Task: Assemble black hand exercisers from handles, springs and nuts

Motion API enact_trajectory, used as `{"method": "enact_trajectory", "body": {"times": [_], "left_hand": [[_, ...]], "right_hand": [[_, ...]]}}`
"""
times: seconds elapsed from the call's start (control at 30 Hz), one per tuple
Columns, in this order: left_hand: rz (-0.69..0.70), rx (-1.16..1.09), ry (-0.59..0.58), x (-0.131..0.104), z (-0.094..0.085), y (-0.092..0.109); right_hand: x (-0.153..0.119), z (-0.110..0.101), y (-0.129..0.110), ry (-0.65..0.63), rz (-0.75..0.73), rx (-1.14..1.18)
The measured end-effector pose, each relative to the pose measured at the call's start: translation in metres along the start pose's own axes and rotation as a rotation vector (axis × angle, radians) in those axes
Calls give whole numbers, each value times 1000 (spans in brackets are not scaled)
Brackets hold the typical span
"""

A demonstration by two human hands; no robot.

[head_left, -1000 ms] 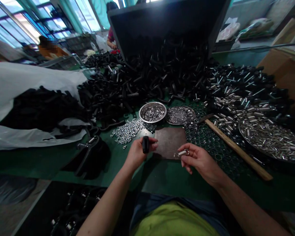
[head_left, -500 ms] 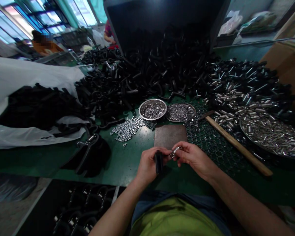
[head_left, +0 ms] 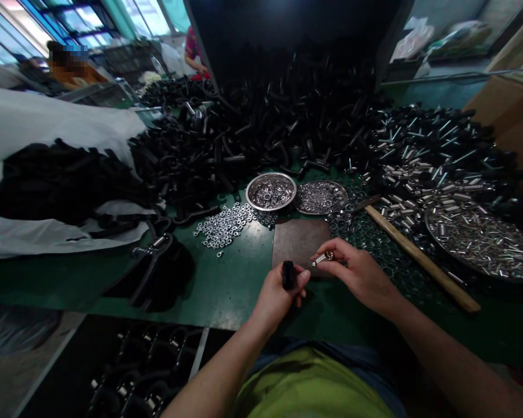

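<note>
My left hand [head_left: 283, 293] is closed around a black plastic part [head_left: 288, 275], whose rounded end stands up out of the fist; the rest of it is hidden by the fingers. Just to the right, my right hand [head_left: 353, 267] pinches a small metal coil spring [head_left: 322, 259] between thumb and fingertips. The spring is tilted, and a gap separates it from the black part. Both hands are over the near edge of a flat brown metal plate [head_left: 303, 241] that lies on the green table [head_left: 226, 290].
Behind the plate stand a steel bowl [head_left: 271, 174] and a dish [head_left: 321, 198] of small rings. Loose nuts [head_left: 226, 226] lie left; a wooden-handled hammer [head_left: 422, 258] and a tray of springs [head_left: 483, 244] lie right. Black parts [head_left: 265, 122] are heaped behind. Two people work farther off.
My hands have moved apart. The right one has carried the spring up and right, away from the black part, and the spring's tilt has changed. My left hand still grips the black part.
</note>
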State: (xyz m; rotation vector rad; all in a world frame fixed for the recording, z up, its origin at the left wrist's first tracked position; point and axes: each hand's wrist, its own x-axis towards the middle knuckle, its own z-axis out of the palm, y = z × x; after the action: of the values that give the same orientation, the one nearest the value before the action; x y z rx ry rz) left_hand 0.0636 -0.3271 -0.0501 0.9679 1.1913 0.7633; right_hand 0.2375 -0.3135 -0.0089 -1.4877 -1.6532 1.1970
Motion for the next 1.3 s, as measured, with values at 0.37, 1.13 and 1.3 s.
{"method": "enact_trajectory", "body": {"times": [0.37,1.13,1.3], "left_hand": [[-187,-341,-194,2,20,4],[116,301,-108,-5,22,7],[-137,-225,-322,-2,6,11]], "right_hand": [[-15,6,-17,38,-104,-113],[-5,8,10,15,-21,-13],[2,-21,43,121,42,127]]}}
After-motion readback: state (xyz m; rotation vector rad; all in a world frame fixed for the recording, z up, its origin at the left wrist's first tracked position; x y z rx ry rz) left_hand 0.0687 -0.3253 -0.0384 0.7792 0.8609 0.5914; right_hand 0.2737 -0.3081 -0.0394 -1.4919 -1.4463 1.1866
